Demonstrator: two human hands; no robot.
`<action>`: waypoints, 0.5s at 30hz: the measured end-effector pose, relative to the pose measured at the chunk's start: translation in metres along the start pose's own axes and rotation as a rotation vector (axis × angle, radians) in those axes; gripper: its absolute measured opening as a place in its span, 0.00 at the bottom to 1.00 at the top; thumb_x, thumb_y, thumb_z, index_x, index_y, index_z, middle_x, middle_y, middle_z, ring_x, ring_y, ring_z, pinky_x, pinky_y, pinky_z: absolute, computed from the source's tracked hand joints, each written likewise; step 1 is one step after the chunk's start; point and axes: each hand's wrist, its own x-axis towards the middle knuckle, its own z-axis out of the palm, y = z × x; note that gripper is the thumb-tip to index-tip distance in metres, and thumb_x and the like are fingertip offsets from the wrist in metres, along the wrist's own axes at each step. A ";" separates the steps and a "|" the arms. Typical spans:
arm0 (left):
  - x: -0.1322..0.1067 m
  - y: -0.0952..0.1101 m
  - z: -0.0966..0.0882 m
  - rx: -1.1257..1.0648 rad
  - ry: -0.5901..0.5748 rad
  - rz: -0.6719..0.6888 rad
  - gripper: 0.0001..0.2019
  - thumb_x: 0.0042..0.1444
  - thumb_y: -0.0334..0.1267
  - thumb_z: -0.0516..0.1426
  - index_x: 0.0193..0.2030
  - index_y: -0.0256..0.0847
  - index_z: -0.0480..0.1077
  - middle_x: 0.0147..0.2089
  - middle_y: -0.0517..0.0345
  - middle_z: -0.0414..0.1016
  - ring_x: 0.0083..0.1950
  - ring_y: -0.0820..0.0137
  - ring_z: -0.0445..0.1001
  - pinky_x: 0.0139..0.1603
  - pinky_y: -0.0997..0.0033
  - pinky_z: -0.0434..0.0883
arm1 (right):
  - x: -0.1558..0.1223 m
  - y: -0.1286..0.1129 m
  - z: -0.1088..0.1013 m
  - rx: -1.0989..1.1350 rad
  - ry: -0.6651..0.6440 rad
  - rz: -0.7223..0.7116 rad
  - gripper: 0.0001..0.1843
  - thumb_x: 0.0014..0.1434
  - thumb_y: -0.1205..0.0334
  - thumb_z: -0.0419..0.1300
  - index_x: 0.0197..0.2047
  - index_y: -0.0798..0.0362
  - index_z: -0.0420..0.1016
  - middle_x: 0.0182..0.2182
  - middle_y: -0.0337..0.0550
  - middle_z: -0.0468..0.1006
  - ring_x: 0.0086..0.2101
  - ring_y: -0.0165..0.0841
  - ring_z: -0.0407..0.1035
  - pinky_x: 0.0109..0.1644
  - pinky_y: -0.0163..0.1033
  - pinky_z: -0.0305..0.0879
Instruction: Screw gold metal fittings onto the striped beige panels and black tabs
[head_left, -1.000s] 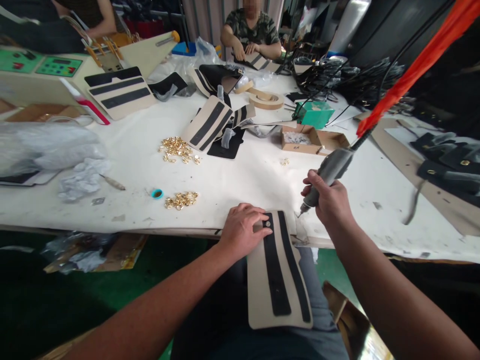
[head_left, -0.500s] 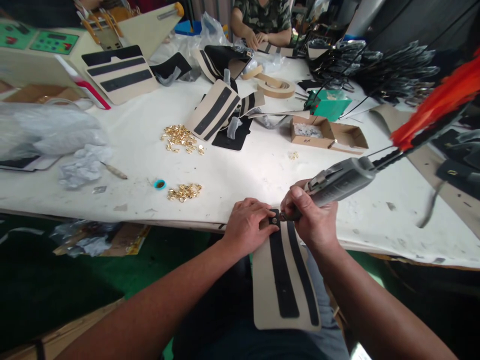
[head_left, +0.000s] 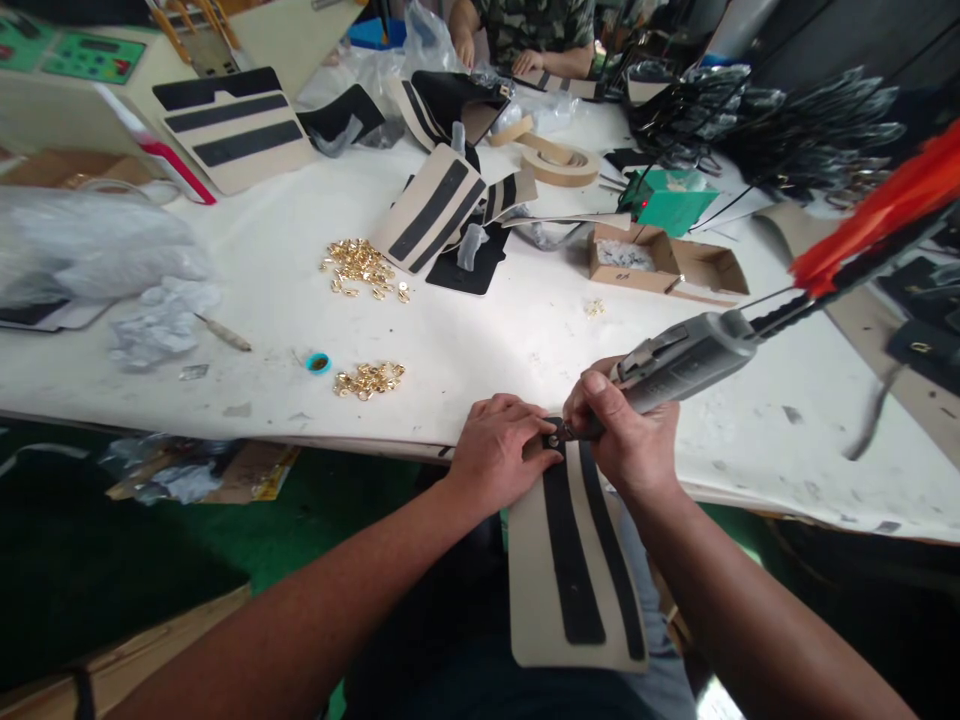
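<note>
A beige panel with two black stripes [head_left: 577, 570] hangs over the table's near edge onto my lap. My left hand [head_left: 499, 450] presses its top end down, fingers closed around a small metal fitting [head_left: 553, 437]. My right hand [head_left: 626, 435] is wrapped round a grey powered screwdriver [head_left: 686, 360], whose tip meets that fitting. An orange-sleeved cable [head_left: 877, 215] runs from the tool's back up to the right.
Two heaps of gold fittings [head_left: 364, 270] [head_left: 369, 379] and a small teal cap [head_left: 318, 362] lie on the white table [head_left: 247, 300]. More striped panels [head_left: 435, 210], an open cardboard box [head_left: 667, 265], a green box [head_left: 664, 205], tape rolls and crumpled plastic [head_left: 97, 250] lie further back. Another person works at the far end.
My right hand brought the screwdriver from the right of the panel down and left onto the fitting by my left fingers. In the last half second little moved.
</note>
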 end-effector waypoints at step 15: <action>0.001 0.000 -0.002 0.021 -0.009 0.010 0.13 0.54 0.41 0.73 0.45 0.49 0.80 0.53 0.62 0.84 0.58 0.56 0.75 0.58 0.49 0.68 | 0.004 -0.001 -0.004 -0.023 -0.160 -0.019 0.17 0.61 0.54 0.70 0.27 0.50 0.70 0.23 0.37 0.70 0.24 0.31 0.65 0.27 0.39 0.65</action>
